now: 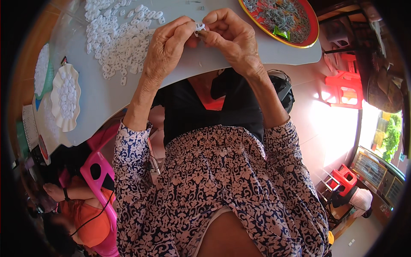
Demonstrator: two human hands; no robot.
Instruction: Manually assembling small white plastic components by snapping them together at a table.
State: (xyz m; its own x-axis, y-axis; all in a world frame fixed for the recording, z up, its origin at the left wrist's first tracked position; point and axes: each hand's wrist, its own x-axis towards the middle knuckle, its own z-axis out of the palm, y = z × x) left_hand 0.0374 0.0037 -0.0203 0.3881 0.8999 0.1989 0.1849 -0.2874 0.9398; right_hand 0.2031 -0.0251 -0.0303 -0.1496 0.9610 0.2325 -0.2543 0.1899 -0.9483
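Note:
Both hands meet over the near side of the grey table, fingertips pinched around one small white plastic piece (200, 27) with dark holes in it. My left hand (168, 48) grips it from the left, thumb and fingers pressed together. From the other side my right hand (233, 37) closes on it with thumb and forefinger; whether it also holds a screw is too small to tell. Left of my hands spreads a heap of similar white oval plastic pieces (122, 45). To the right stands a round red tray (309, 38) with a gold rim, full of small grey metal screws or nails.
A green packet (281, 33) lies in the tray. A scalloped white dish (57, 103) of white pieces sits at the table's left, beside a green-rimmed container (47, 81). A person in orange (92, 218) sits lower left by a pink chair (96, 167). Red stools (346, 88) stand right.

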